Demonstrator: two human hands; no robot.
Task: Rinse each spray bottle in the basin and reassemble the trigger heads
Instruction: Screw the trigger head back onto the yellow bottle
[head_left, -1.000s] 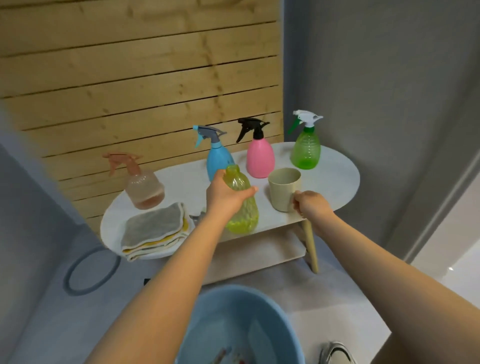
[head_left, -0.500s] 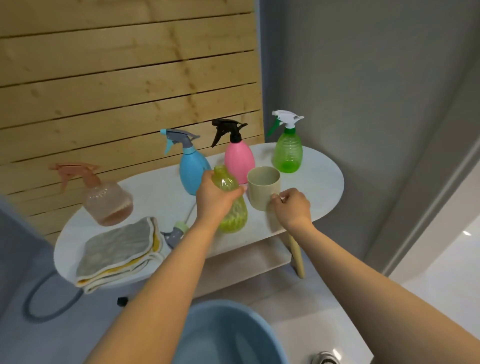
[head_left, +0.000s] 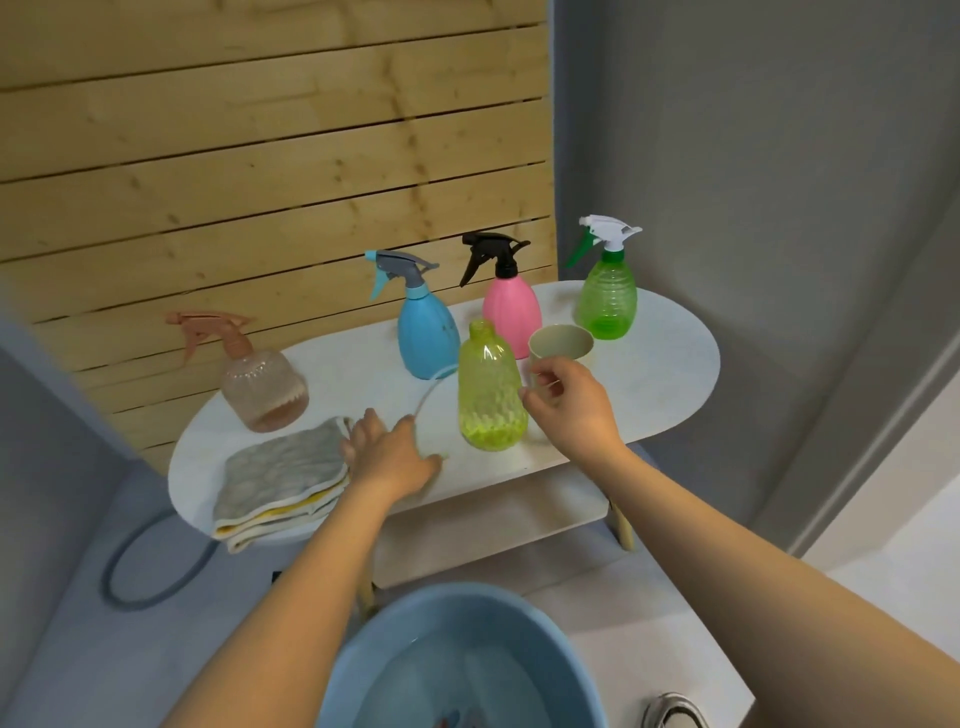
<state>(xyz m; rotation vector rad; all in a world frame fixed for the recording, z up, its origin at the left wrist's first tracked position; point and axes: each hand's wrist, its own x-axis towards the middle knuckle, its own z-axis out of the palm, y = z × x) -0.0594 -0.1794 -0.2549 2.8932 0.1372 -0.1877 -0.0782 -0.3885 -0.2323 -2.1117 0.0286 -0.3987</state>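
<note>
Basin (head_left: 358, 670): nearest of all, on the floor below the forearms, with water in it.
Left hand (head_left: 387, 452): low on the counter (head_left: 670, 374), fingers curled down over the loose trigger head, which it hides almost wholly — whether it grips the head yet I cannot tell.
Dip tube (head_left: 427, 389): a thin pale curve running from the left hand up and away toward the blue bottle (head_left: 426, 332); that line gives the head's long axis, lying flat and slanting to the far right.
Yellow-green bottle (head_left: 491, 387): upright, neck open, standing between the two hands and just right of the left one.
Right hand (head_left: 566, 400): just beside the bottle's right flank, fingers loosely curled and holding nothing, touching or nearly touching the beige cup (head_left: 561, 345) — unclear which.
Coming move, as a judgement: the head must swing upright so the tube drops through the open neck; the right hand is nearer to steady the bottle.
Farther back: pink bottle (head_left: 511, 309) and green bottle (head_left: 607, 299), heads fitted.
</note>
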